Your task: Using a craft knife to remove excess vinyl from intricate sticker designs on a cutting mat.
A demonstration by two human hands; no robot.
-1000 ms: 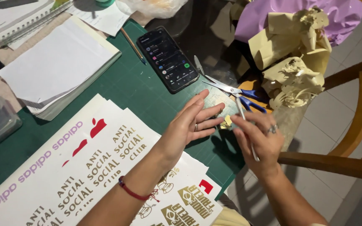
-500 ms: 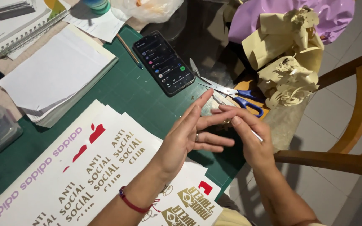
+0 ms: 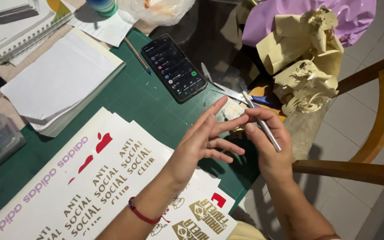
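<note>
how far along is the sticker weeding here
Done: a heap of peeled backing scraps lies past the mat. In hand: the right hand holds a thin metal tool, and the left hand fingers meet it, seemingly picking off a bit. Left: the lettered sheets stay flat.

left hand (image 3: 201,144): bare, no glove, a thin ring on one finger
left wrist: a thin red cord bracelet (image 3: 142,215), with a small loose end hanging off it
left forearm: bare, no sleeve in view
right hand (image 3: 270,149): bare, no glove
right forearm: bare, no sleeve, no watch or band
</note>
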